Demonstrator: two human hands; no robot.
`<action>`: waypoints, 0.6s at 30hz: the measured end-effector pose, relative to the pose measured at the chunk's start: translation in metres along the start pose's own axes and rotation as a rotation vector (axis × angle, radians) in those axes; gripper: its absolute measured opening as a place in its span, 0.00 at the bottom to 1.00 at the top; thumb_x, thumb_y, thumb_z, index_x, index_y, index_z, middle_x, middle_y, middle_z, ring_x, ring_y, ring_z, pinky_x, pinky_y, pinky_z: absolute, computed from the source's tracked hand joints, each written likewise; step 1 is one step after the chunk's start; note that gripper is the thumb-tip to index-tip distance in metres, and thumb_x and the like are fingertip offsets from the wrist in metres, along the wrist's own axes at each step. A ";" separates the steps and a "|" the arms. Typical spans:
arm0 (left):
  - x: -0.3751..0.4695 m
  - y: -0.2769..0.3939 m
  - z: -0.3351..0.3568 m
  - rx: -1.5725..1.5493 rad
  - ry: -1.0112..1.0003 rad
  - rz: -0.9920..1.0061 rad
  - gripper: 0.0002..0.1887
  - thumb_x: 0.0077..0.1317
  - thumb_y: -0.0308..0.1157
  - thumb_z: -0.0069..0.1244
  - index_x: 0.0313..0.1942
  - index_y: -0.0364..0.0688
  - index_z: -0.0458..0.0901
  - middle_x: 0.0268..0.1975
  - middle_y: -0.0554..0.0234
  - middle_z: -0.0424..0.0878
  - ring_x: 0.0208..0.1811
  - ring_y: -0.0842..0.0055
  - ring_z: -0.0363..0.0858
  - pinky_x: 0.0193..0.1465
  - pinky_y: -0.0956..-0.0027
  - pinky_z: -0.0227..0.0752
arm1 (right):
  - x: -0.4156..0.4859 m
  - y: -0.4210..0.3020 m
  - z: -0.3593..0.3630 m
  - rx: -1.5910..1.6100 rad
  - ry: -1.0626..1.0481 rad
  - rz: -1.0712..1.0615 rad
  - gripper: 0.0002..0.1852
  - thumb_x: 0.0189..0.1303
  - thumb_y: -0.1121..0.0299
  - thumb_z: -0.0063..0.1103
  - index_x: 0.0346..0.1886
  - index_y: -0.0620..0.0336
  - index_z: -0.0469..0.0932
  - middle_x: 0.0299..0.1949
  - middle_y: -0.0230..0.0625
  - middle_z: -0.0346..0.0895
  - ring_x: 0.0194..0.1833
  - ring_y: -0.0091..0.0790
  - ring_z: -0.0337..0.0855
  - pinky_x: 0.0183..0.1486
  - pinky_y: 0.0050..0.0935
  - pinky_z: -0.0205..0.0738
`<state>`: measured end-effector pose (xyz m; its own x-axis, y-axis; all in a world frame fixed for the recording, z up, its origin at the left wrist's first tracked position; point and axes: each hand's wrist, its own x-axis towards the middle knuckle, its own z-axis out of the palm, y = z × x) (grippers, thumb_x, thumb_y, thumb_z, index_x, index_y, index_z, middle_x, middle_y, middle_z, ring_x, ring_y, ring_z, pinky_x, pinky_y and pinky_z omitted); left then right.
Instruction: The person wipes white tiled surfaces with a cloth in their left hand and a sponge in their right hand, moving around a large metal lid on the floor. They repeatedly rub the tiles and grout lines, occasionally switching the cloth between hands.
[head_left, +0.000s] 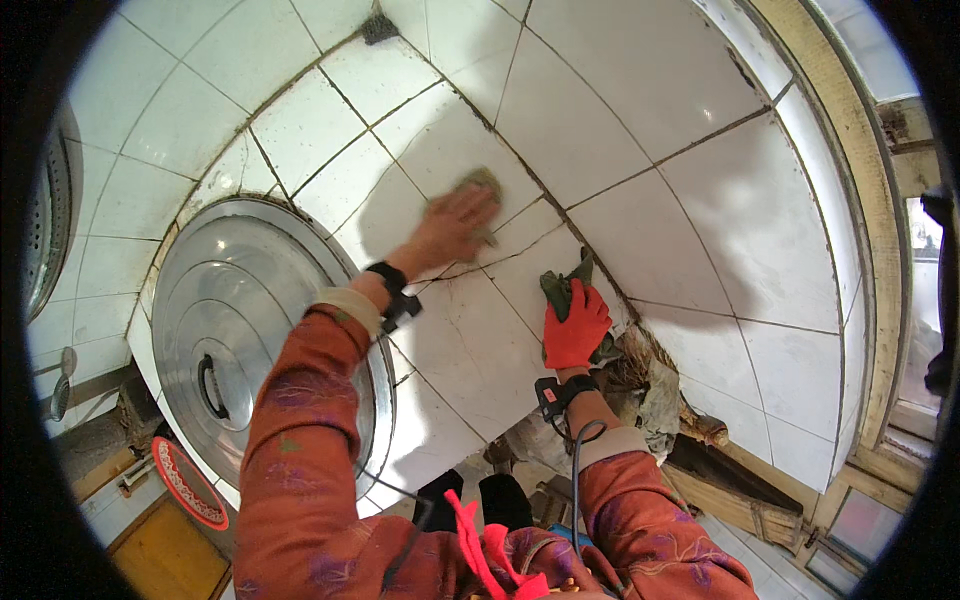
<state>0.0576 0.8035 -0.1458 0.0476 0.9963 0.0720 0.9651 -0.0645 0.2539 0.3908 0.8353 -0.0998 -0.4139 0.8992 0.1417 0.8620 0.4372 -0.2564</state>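
Note:
My bare left hand (459, 221) lies over a brownish-green cloth (484, 180), pressing it on the white tiled counter (450, 337); hand and cloth are blurred. The cloth shows beyond the fingertips and beside the thumb. To the right, my right hand (576, 322), in a red glove, grips a dark green cloth (556, 291) near the edge where counter meets wall. A large round metal lid (255, 277) with a dark handle sits to the left of my left arm. Dark, cracked grout lines run between the tiles.
Tiled walls (585, 112) rise behind and to the right. A bundle of brushwood (634, 367) and a crumpled pale sack (660, 405) stand by the counter's right end. A red-rimmed basin (187, 480) is at lower left. A perforated metal pan (54, 225) hangs at far left.

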 end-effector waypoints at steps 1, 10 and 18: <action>-0.003 -0.026 -0.009 -0.047 0.080 -0.034 0.43 0.68 0.49 0.57 0.80 0.51 0.57 0.83 0.56 0.54 0.84 0.60 0.52 0.81 0.46 0.52 | 0.000 0.001 0.001 -0.020 0.002 0.001 0.36 0.57 0.53 0.72 0.70 0.50 0.73 0.66 0.44 0.72 0.65 0.54 0.71 0.60 0.58 0.65; 0.073 0.006 -0.023 -0.033 0.136 -0.314 0.42 0.65 0.47 0.60 0.77 0.45 0.62 0.79 0.47 0.58 0.82 0.51 0.53 0.79 0.42 0.55 | 0.002 0.001 0.001 0.000 -0.027 0.040 0.37 0.56 0.54 0.72 0.70 0.52 0.73 0.66 0.44 0.72 0.64 0.55 0.71 0.62 0.59 0.64; 0.085 0.000 -0.017 0.144 0.098 -0.418 0.36 0.71 0.41 0.54 0.77 0.47 0.64 0.82 0.59 0.57 0.84 0.61 0.53 0.81 0.45 0.49 | 0.001 0.003 0.001 0.056 -0.012 0.030 0.39 0.54 0.55 0.74 0.70 0.52 0.73 0.65 0.44 0.72 0.65 0.55 0.71 0.62 0.59 0.64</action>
<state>0.0570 0.8877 -0.1234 -0.3721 0.9244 0.0844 0.9225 0.3581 0.1443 0.3923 0.8371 -0.1015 -0.3918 0.9120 0.1213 0.8565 0.4097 -0.3139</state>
